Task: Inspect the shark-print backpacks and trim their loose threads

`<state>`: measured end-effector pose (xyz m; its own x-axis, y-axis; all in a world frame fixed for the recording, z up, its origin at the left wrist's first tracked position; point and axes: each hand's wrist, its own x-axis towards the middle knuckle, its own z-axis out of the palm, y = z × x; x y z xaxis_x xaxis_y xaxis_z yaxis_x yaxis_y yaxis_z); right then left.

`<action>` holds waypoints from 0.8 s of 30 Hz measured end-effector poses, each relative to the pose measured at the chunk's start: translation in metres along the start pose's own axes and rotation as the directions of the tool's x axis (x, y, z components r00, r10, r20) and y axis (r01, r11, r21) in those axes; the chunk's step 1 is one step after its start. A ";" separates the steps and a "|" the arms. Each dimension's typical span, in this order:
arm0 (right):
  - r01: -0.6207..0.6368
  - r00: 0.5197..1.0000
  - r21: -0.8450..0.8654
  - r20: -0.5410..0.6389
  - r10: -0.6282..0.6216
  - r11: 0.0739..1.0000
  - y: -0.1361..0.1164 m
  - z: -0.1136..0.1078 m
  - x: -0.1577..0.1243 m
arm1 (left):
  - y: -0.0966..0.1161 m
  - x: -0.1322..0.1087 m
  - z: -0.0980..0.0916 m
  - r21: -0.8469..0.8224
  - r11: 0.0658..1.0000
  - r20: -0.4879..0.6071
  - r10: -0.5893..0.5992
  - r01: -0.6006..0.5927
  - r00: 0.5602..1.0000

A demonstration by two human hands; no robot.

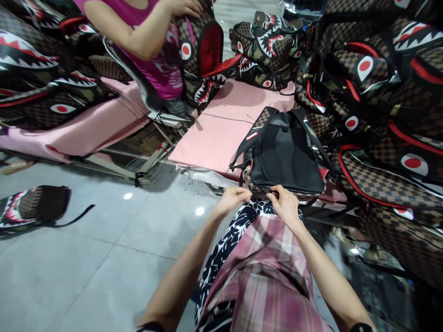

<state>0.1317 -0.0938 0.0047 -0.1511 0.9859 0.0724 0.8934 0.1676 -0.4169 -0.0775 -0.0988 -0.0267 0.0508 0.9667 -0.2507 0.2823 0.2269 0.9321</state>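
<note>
A backpack (289, 152) lies with its black padded back up on the pink table (214, 138), straps toward the far side, its checkered brown bottom edge at the table's near edge. My left hand (232, 198) grips that bottom edge at the left, fingers curled on it. My right hand (284, 200) pinches the same edge at the middle, fingers closed on the fabric or a small part I cannot make out.
Piles of checkered shark-mouth backpacks (380, 92) fill the right side and the far left (38, 78). Across the table a person in a pink top (155, 50) handles another backpack (202, 55). One backpack (34, 207) lies on the grey floor at left.
</note>
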 end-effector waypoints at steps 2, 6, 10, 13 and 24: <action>0.022 0.999 0.121 0.043 -0.027 0.992 0.004 -0.001 -0.002 | -0.012 -0.008 -0.034 0.360 0.933 0.068 -0.023 -0.003 0.997; 0.034 0.999 0.099 0.006 -0.035 0.994 -0.006 0.008 -0.004 | -0.017 -0.008 -0.056 0.521 0.852 -0.056 0.094 -0.051 0.994; 0.028 0.999 -0.186 -0.014 -0.031 0.982 -0.032 0.023 0.000 | -0.002 0.017 -0.023 0.681 0.601 0.084 0.504 -0.419 0.860; 0.007 1.000 -0.265 -0.021 -0.012 0.964 -0.045 0.032 0.004 | -0.001 0.039 -0.006 0.722 0.440 0.198 0.607 -0.534 0.769; -0.162 0.981 0.025 -0.105 0.164 0.986 -0.048 0.042 0.017 | -0.016 0.049 0.000 0.723 0.417 0.188 0.649 -0.550 0.738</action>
<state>0.0680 -0.0850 -0.0122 0.0426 0.9942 0.0983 0.8951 0.0057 -0.4457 -0.0798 -0.0553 -0.0540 0.4003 0.8381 0.3706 0.7826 -0.5230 0.3375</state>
